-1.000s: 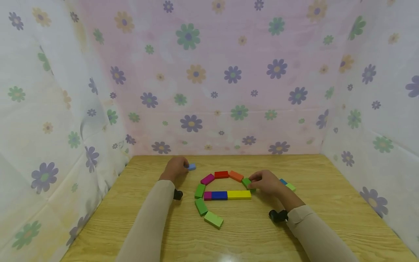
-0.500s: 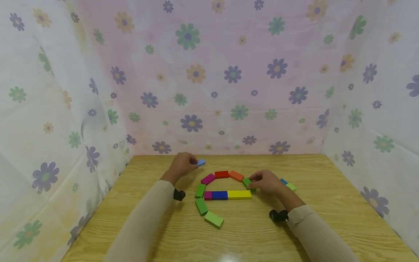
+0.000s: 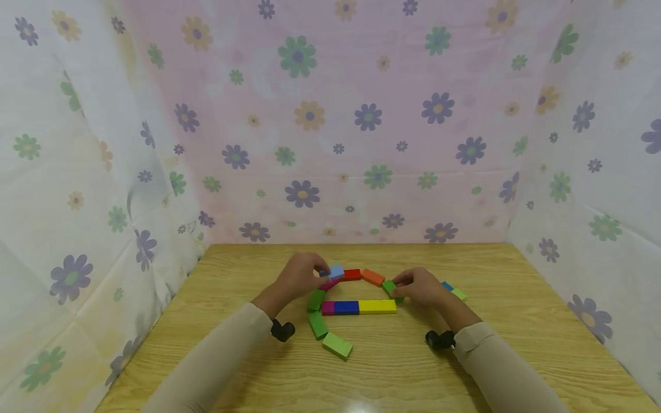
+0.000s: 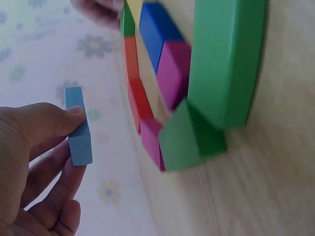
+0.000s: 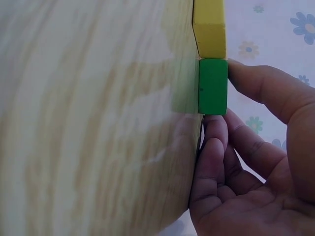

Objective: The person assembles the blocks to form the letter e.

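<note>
My left hand pinches a light blue block between thumb and fingers. In the head view that block overlaps the magenta block and the left end of the red block; the left wrist view shows it held apart from them. My right hand holds a green block between thumb and fingers at the right end of a curved row, beside an orange block. Down the row's left side run green blocks, ending in a light green block.
Inside the curve lies a straight line of a small magenta block, a dark blue block and a yellow block. Behind my right hand are a blue block and another light green block. Flowered cloth encloses the wooden table.
My left hand has carried the light blue block rightward from the back left of the table to the top of the curved row. The right hand has stayed at the green block.
</note>
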A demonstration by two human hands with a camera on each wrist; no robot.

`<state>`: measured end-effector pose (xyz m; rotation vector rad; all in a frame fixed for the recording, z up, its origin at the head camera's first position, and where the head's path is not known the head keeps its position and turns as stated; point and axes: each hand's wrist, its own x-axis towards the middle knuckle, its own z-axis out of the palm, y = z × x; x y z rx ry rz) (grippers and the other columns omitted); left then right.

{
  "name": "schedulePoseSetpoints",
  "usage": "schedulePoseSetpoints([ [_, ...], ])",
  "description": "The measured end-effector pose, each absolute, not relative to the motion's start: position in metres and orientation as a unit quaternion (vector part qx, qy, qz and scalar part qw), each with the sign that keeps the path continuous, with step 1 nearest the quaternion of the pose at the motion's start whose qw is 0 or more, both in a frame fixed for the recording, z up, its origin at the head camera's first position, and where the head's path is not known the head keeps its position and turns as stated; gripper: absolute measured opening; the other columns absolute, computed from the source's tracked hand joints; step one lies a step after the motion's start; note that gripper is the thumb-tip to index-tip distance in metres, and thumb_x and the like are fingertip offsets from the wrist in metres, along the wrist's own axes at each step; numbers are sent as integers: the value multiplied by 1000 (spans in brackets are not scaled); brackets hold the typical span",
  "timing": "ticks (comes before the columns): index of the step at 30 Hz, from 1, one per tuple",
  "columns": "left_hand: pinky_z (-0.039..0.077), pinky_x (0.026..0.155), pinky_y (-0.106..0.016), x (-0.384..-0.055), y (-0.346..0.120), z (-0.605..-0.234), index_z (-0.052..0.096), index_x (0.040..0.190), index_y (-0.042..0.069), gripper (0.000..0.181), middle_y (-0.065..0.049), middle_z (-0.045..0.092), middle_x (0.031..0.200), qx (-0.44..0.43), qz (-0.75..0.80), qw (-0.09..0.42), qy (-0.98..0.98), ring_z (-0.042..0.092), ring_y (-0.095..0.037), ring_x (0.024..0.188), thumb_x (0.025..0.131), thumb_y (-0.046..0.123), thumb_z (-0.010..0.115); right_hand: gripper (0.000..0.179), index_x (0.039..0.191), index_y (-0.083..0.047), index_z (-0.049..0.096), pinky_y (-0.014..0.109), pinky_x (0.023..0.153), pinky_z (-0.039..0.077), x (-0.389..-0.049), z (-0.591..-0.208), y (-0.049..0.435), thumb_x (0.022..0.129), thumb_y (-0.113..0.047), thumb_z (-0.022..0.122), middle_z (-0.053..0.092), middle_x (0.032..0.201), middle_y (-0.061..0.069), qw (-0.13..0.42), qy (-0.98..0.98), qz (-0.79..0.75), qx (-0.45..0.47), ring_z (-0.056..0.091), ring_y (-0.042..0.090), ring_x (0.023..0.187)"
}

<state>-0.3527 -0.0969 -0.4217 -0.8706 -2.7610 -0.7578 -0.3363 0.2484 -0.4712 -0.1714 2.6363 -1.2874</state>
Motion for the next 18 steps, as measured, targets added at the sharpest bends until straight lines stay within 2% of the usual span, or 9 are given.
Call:
schedulePoseSetpoints([
  [10, 56, 79, -22, -321, -84, -421, 81, 102, 17, 19, 7, 75, 101, -311, -267, 30, -912, 69, -13, 92, 87, 26, 86, 44, 127, -6, 69, 41, 91, 54, -335, -470, 248, 91, -29, 80, 67, 118, 9, 102, 895, -430, -60, 63, 22, 105],
  [14, 55, 80, -21, -311, -79, -424, 79, 101, 18, 18, 11, 74, 98, -324, -264, 18, -908, 68, -6, 89, 86, 26, 86, 45, 127, -7, 69, 43, 93, 54, -336, -471, 249, 91, -31, 81, 68, 118, 8, 101, 897, -427, -60, 63, 22, 106],
  [18, 56, 84, -21, -300, -75, -427, 72, 104, 20, 25, 13, 72, 98, -332, -278, 1, -902, 66, -2, 92, 85, 25, 88, 46, 128, -6, 69, 43, 93, 54, -336, -470, 249, 90, -30, 81, 68, 119, 9, 102, 895, -429, -62, 63, 22, 107],
])
